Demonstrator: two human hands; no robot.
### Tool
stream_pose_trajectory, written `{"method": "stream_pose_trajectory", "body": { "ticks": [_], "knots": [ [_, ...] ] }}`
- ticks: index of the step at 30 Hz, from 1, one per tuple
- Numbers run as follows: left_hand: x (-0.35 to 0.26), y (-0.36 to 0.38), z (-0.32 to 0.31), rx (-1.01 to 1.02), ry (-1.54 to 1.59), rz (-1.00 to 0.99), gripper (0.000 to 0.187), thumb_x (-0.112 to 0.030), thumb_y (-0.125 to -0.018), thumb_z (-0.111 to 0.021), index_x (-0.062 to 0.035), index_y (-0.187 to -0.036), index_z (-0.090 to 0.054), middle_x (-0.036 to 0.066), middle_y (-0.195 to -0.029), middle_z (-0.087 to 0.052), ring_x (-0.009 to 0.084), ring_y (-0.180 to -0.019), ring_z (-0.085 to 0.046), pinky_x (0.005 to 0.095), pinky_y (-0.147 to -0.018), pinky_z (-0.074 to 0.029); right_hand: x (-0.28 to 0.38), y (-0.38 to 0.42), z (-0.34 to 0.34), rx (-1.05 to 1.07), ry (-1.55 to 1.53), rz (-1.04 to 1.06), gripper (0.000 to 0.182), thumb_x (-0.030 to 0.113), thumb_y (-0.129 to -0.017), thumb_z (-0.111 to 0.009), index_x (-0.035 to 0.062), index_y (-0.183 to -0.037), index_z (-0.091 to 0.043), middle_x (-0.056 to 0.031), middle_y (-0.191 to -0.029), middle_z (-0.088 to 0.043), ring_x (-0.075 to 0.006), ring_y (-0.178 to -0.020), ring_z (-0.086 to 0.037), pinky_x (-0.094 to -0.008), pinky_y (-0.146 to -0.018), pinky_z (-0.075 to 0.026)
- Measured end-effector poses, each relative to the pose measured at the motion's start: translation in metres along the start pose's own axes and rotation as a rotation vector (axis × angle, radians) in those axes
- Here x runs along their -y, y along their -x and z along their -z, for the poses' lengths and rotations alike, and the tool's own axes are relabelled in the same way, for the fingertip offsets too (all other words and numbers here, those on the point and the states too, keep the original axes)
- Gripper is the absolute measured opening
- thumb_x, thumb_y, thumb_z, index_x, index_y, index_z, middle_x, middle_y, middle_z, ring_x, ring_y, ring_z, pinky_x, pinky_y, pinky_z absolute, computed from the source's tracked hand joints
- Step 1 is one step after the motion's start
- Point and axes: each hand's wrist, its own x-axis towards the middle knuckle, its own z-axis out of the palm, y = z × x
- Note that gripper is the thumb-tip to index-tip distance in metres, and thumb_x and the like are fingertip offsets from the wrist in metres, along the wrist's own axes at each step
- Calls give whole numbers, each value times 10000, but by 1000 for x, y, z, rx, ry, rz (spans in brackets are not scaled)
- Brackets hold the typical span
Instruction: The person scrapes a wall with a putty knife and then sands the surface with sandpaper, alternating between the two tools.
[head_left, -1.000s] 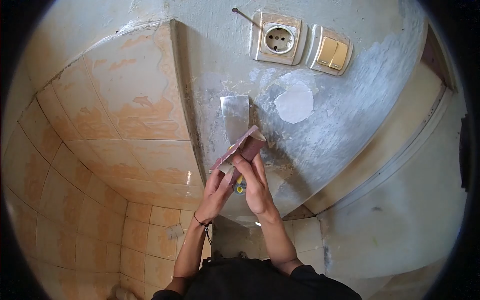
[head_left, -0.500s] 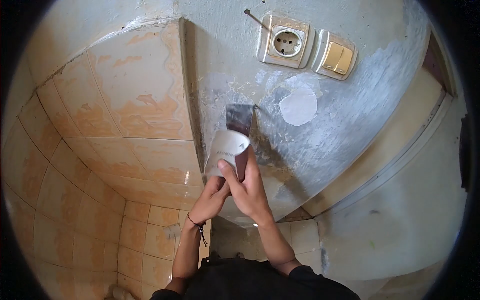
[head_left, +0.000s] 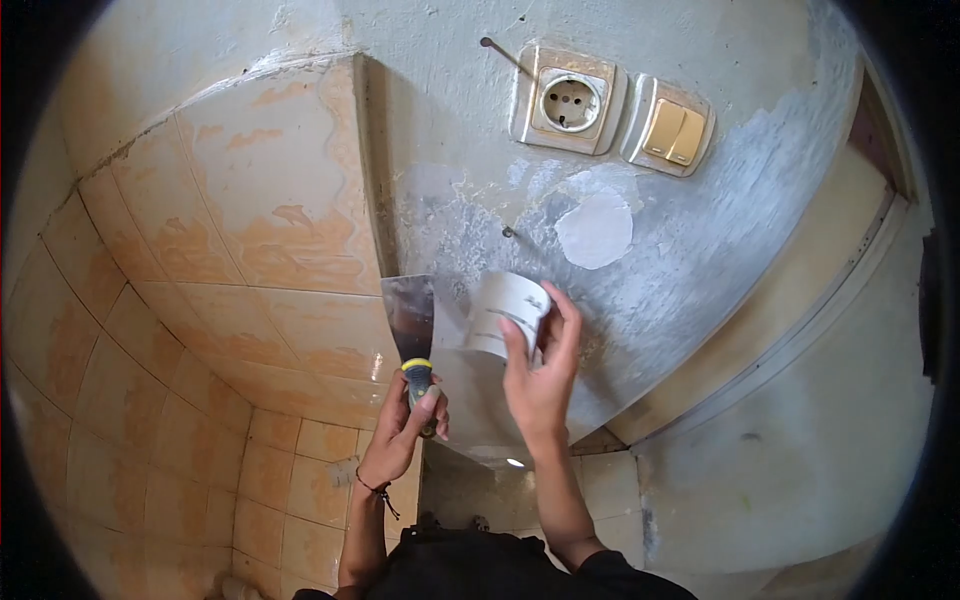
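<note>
My left hand (head_left: 396, 440) is wrapped round the dark handle of a putty knife (head_left: 409, 318) with a yellow ring at its neck. Its wide metal blade points up, by the edge of the tiles. In my right hand (head_left: 543, 392) is a curled sheet of sandpaper (head_left: 502, 308), pinched between thumb and fingers, its white printed back showing. Behind both hands is the grey wall (head_left: 690, 265), its paint worn and flaking. A round white patch (head_left: 594, 231) lies on it, up and right of the sandpaper.
A wall socket (head_left: 570, 102) and a double light switch (head_left: 674, 132) sit above the patch. One nail (head_left: 488, 43) sticks out beside the socket, and a small screw or plug (head_left: 508, 232) lower down. Orange-patterned tiles (head_left: 290, 170) cover the left side; a door frame (head_left: 770, 290) stands right.
My hands have moved apart. The putty knife has come down and left in my left hand, while the sandpaper has gone right in my right hand. The view has shifted slightly.
</note>
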Motion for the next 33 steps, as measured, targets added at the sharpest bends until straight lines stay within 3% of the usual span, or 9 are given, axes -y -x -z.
{"method": "stream_pose_trajectory", "body": {
  "ticks": [2, 4, 10, 15, 18, 19, 23, 30, 33],
  "knots": [
    [2, 3, 3, -24, 47, -21, 244, -196, -1064, -472, -50, -1249, -411, 53, -860, -493, 132, -727, -527, 298, -690, -487, -24, -4, -16, -60, 0, 229, 622, -71, -864, -698, 51, -1395, -397, -160, -1010, -627, -204, -894, -630, -321, -781, -513],
    [4, 7, 3, -40, 61, -9, 257, -208, -1060, -480, -48, -1249, -413, 56, -853, -490, 129, -706, -516, 288, -654, -471, -34, -23, -18, -180, 306, 689, 629, -111, -814, -716, 122, -1356, -497, -169, -1081, -605, -263, -964, -640, -322, -776, -525],
    [9, 19, -1, -97, 175, 6, 289, -197, -1056, -483, -28, -1278, -406, 69, -858, -498, 132, -696, -516, 291, -629, -469, -56, -27, -17, -395, 597, 740, 445, -55, -789, -793, 165, -1156, -671, -155, -1260, -412, -306, -1160, -472, -403, -916, -435],
    [2, 12, -1, -82, 139, 13, 317, -213, -1058, -478, -18, -1295, -399, 69, -863, -500, 133, -698, -519, 293, -635, -472, -55, -28, -14, -485, 740, 943, 453, -44, -807, -746, 186, -1191, -681, -150, -1325, -455, -341, -1241, -432, -414, -969, -389],
    [-7, 7, 0, -58, 106, -1, 335, -224, -1060, -471, -13, -1309, -395, 69, -869, -504, 130, -701, -520, 295, -641, -473, -53, -27, -9, -233, 1015, 765, 440, 16, -868, -663, 132, -1292, -655, -116, -1439, -480, -353, -1356, -381, -446, -1045, -354],
    [-9, 5, 1, -44, 92, -15, 331, -221, -1060, -470, -14, -1308, -397, 70, -872, -507, 129, -702, -519, 294, -642, -472, -55, -27, -10, -145, 987, 604, 477, 222, -944, -594, 68, -1395, -575, -94, -1533, -441, -382, -1460, -273, -531, -1150, -220],
    [-15, 0, 1, -15, 81, -45, 324, -218, -1061, -468, -15, -1306, -404, 72, -882, -516, 126, -701, -518, 289, -643, -470, -40, -15, -20, -95, 991, 464, 693, 499, -981, -460, 27, -1489, -433, -183, -1612, -278, -462, -1503, -99, -628, -1164, 61],
    [-19, -4, 3, -17, 62, -51, 317, -222, -1061, -467, -18, -1298, -413, 71, -879, -518, 123, -700, -515, 286, -641, -469, -52, -17, -38, -111, 996, 445, 709, 411, -991, -478, -74, -1492, -352, -255, -1613, -199, -492, -1494, -84, -669, -1157, 40],
    [-18, -3, 6, -31, 68, -55, 320, -231, -1061, -469, -17, -1294, -416, 70, -875, -517, 121, -701, -514, 285, -641, -468, -48, -20, -30, -73, 880, 521, 597, 188, -956, -429, -134, -1456, -369, -278, -1609, -182, -508, -1480, -136, -596, -1195, -46]
  ]
}}
